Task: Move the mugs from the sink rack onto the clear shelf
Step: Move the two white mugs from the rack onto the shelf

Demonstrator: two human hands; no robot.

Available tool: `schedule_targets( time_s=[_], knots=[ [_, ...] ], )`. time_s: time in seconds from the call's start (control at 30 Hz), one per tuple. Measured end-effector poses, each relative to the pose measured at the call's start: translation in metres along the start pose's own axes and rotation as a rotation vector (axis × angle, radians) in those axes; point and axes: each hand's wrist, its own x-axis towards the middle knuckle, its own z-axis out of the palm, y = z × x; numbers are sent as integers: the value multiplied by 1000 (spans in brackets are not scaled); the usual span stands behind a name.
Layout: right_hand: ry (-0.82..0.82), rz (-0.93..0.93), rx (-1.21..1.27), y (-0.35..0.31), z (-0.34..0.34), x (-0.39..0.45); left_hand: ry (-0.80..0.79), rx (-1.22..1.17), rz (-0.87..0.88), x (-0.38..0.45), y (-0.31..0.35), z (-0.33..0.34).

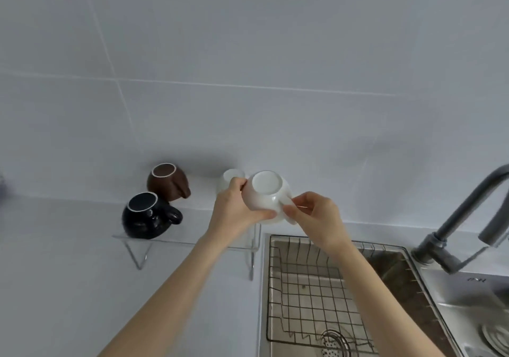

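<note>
A white mug (265,194) is held upside down over the right end of the clear shelf (176,242). My left hand (237,210) grips its left side and my right hand (316,216) pinches its handle. A black mug (146,217) and a brown mug (168,181) stand upside down on the shelf's left part. Another white mug (230,177) sits behind my left hand, mostly hidden. The wire sink rack (311,282) lies in the sink below my right arm and holds no mugs.
A grey faucet (465,216) rises at the right of the steel sink (429,287). The sink drain (333,343) shows through the rack. A white tiled wall (248,67) stands behind the shelf. A white round object (495,337) lies at the bottom right.
</note>
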Motion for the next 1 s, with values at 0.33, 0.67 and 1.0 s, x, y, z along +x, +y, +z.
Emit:
schedule_targets(
  time_s=[0.33,0.67,1.0],
  knots=[
    [-135,46,-3,-10,74,7,21,34,-144,-2,-60,-46],
    [-164,76,-88,8,98,10,-34,22,-217,1,-92,-39],
    [-159,97,-97,18,102,10,-46,20,-235,-2,-94,-35]
  ],
)
